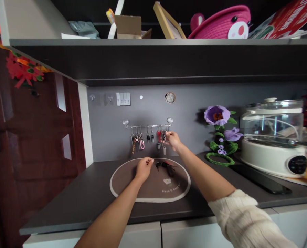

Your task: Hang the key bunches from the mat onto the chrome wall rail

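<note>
My right hand (172, 140) is raised to the chrome key rail (147, 126) on the grey wall, its fingers pinched on a bunch of keys (164, 139) hanging at the rail's right end. Other key bunches (140, 140) hang further left on the rail. My left hand (144, 167) hovers low over the brown oval mat (133, 187) on the counter, fingers curled together near a dark key bunch with a red tag (166, 167) lying on the mat. What the left fingers hold, if anything, I cannot make out.
A purple knitted flower (219, 136) stands right of the mat. A white cooker with a glass lid (273, 137) sits at the far right, a black phone (262, 179) in front. A dark wooden door (27, 144) is at left. A cluttered shelf (153, 43) hangs overhead.
</note>
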Demonstrator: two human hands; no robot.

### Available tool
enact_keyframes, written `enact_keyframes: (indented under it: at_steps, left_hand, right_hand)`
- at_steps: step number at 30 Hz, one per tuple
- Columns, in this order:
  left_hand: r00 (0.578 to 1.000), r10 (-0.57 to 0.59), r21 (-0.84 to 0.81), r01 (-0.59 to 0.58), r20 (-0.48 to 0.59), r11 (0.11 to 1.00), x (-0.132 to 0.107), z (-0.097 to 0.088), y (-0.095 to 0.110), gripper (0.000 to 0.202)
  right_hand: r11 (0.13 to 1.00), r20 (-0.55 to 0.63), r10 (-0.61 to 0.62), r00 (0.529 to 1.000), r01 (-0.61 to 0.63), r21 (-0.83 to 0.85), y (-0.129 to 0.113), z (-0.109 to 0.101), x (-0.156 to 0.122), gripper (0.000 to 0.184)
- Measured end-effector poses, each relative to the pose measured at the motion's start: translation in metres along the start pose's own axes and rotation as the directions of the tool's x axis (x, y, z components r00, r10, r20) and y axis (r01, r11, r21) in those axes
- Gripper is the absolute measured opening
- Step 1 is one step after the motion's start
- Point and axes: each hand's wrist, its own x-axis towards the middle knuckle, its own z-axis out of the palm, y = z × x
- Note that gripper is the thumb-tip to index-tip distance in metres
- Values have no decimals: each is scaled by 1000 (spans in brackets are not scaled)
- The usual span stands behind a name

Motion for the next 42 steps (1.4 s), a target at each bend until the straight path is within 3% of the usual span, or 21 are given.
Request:
enact_keyframes:
  at_steps: [6,11,20,42]
  left_hand:
    - [1000,-19,53,18,13,998,0,0,-1,22]
    - [999,-38,69,37,11,997,2,1,-5,22]
    - [1000,-28,70,27,10,997,2,1,-4,21]
    - [999,-53,90,52,1,995,4,-2,-6,17]
  right_hand:
    - [997,-131,43,990,-52,-63,4,4,24,12]
    - [994,-143,82,986,-90,-55,10,4,35,13]
    - [990,-249,53,967,-84,-116,17,9,39,16]
    - [966,-246,-37,969,-28,-256,36,-7,30,7]
